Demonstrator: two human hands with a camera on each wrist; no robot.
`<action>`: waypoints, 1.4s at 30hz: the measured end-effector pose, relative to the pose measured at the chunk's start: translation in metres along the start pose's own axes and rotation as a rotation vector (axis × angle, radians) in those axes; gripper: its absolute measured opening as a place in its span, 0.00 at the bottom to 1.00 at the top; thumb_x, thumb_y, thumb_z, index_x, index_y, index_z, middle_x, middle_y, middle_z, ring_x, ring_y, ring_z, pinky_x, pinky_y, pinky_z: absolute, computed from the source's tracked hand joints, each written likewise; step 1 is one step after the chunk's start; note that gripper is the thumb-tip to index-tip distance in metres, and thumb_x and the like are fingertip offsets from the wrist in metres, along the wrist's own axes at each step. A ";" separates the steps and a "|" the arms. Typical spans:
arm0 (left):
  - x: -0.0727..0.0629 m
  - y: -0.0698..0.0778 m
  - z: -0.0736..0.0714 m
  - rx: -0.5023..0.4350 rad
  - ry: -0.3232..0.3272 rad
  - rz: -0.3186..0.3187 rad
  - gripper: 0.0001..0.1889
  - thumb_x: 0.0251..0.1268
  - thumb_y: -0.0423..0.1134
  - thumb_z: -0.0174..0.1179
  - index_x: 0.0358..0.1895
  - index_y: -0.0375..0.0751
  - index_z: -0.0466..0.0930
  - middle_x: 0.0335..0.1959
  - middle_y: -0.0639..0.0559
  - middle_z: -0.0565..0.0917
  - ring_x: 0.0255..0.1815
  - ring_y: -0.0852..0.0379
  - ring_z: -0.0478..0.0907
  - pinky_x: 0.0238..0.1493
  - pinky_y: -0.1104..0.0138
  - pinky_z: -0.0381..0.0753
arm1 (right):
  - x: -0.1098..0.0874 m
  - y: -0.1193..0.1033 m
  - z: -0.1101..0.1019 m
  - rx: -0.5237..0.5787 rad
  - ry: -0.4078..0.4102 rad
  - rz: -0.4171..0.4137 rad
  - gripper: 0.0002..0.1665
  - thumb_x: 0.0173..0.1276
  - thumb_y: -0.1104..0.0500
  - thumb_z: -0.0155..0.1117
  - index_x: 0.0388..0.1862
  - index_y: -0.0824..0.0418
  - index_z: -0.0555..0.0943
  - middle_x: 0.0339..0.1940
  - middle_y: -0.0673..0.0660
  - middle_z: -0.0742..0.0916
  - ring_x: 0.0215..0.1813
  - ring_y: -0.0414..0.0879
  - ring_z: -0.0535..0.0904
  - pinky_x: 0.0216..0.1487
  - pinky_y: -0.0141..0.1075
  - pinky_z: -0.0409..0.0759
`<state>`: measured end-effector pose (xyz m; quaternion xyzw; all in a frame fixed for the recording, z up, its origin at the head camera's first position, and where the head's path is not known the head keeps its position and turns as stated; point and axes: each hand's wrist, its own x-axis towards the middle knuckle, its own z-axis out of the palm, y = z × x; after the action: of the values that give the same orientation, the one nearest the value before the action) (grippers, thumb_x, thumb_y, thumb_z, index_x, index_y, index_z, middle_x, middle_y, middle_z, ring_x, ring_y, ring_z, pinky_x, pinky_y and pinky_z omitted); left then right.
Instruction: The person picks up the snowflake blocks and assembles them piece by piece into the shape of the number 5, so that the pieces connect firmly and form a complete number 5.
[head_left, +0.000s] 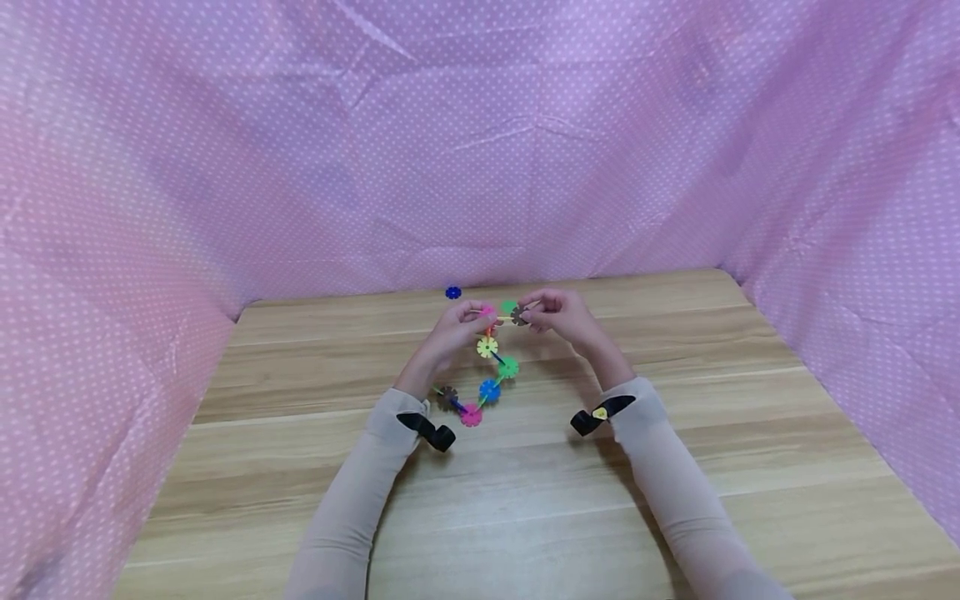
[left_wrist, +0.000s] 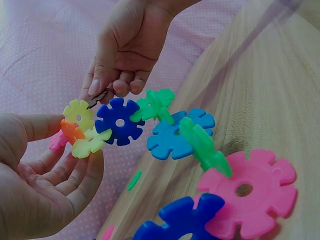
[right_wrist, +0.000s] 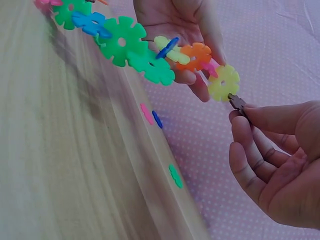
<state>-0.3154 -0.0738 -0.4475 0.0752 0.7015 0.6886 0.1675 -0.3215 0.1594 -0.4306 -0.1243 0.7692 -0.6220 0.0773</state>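
Observation:
A chain of notched plastic flower discs in several colours hangs in the air and curves back over the table. My left hand point(head_left: 452, 328) pinches it near its far end, at the small pink disc point(left_wrist: 58, 140) beside an orange disc point(right_wrist: 195, 56). Between thumb and fingers, my right hand point(head_left: 564, 316) pinches a dark brown disc point(right_wrist: 238, 104). Its edge meets the yellow end disc point(right_wrist: 224, 83); how deep the notches sit cannot be told. Further along come green point(head_left: 508, 367), blue point(head_left: 490, 390) and bright pink point(head_left: 471, 415) discs, then another brown disc point(head_left: 447, 398).
Loose discs lie by the table's far edge: a dark blue one point(head_left: 453, 292), a green one point(right_wrist: 175, 176) and a pink one point(right_wrist: 146, 114). The wood-grain table point(head_left: 495, 517) is bordered by a pink dotted cloth point(head_left: 480, 167) behind and at both sides.

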 end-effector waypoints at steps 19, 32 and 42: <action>0.000 -0.005 0.007 -0.024 0.070 0.014 0.17 0.72 0.40 0.64 0.58 0.36 0.78 0.44 0.47 0.87 0.39 0.61 0.84 0.42 0.70 0.82 | -0.001 0.009 0.007 0.033 0.040 -0.001 0.17 0.69 0.71 0.66 0.55 0.74 0.80 0.29 0.46 0.88 0.32 0.44 0.85 0.44 0.41 0.89; 0.001 -0.006 0.010 -0.038 0.054 0.015 0.16 0.72 0.38 0.64 0.56 0.34 0.78 0.45 0.42 0.87 0.39 0.62 0.84 0.47 0.65 0.83 | 0.000 0.009 0.007 0.050 0.067 0.002 0.15 0.69 0.70 0.67 0.53 0.75 0.81 0.27 0.46 0.88 0.31 0.44 0.86 0.47 0.48 0.89; 0.002 -0.005 0.011 -0.052 0.071 -0.001 0.15 0.71 0.35 0.65 0.57 0.33 0.81 0.44 0.41 0.89 0.39 0.61 0.86 0.51 0.63 0.86 | -0.001 0.008 0.010 0.140 0.054 -0.046 0.16 0.68 0.74 0.65 0.52 0.82 0.78 0.25 0.44 0.88 0.27 0.37 0.83 0.35 0.28 0.86</action>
<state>-0.3128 -0.0630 -0.4531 0.0458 0.6889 0.7088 0.1448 -0.3189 0.1515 -0.4406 -0.1194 0.7228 -0.6788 0.0507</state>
